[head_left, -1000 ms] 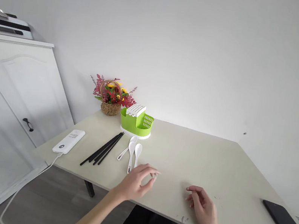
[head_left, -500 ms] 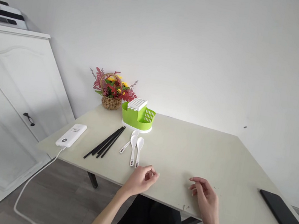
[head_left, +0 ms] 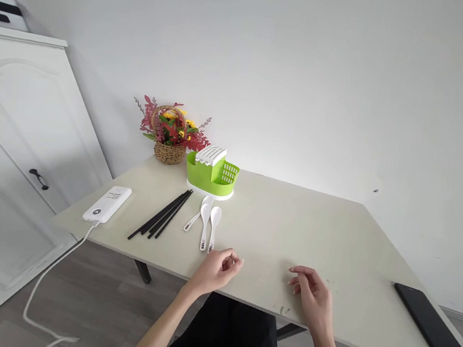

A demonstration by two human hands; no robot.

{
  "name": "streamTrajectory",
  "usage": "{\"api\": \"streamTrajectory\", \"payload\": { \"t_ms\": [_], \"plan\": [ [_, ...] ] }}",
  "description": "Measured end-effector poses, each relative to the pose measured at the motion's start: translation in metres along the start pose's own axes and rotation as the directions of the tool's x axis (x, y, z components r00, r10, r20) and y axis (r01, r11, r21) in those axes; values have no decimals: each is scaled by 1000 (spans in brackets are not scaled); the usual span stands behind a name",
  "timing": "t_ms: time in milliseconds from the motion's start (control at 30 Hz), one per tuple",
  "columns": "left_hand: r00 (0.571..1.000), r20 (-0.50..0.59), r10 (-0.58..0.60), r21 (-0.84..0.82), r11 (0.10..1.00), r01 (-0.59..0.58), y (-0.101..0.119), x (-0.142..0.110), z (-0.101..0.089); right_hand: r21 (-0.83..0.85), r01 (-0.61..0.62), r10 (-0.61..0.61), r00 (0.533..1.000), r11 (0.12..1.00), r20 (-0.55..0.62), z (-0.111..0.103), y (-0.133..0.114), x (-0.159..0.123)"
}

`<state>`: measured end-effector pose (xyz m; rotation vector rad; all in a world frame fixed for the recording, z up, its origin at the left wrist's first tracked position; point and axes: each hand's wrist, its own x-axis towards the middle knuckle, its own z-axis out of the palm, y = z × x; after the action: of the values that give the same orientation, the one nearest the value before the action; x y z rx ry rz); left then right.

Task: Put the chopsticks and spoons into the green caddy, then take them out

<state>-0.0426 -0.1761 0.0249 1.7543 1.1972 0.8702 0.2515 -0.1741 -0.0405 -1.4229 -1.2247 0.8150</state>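
Note:
My left hand rests at the table's front edge, its fingers curled in loosely with nothing visible in them. Just beyond it lie three white spoons, handles towards me, two of them overlapping. My right hand is on the table further right, empty, its fingers slightly bent and apart. To the left of the spoons, several black chopsticks lie in a slanting bundle. Behind them stands a green utensil caddy with a slotted white top and a white base.
A wicker basket of flowers stands at the back left, by the wall. A white power bank with a white cable lies near the left edge. At the right edge is a black phone. A white cabinet stands left of the table.
The view has shifted slightly, so everything sits a little higher and further left in the picture. Both hands keep their pose, and the objects stay in place on the table.

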Motion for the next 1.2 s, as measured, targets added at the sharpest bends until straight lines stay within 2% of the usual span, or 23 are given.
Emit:
{"api": "streamTrajectory", "payload": {
  "t_ms": [267,433,600,767,933,1200],
  "plan": [
    [1000,-14,4,18,1000,-4,-2,1,1,-11,-15,15,1000,1000,-7,0,2,1],
    [1000,-22,-2,15,1000,2,0,1,3,-54,-31,31,1000,998,-1,-1,-9,-4],
    [1000,-2,-7,104,995,7,4,4,4,-31,-47,46,999,998,-20,-1,-20,-7],
    [999,42,-2,138,990,-4,6,7,3,-30,-86,85,996,996,-26,2,-20,-4],
    [999,14,-32,182,983,29,5,10,5,-46,-106,107,994,993,4,2,-18,-2],
    [998,-45,-40,369,928,54,2,11,14,-81,-113,115,993,990,26,9,-25,-5]
  ]
}}
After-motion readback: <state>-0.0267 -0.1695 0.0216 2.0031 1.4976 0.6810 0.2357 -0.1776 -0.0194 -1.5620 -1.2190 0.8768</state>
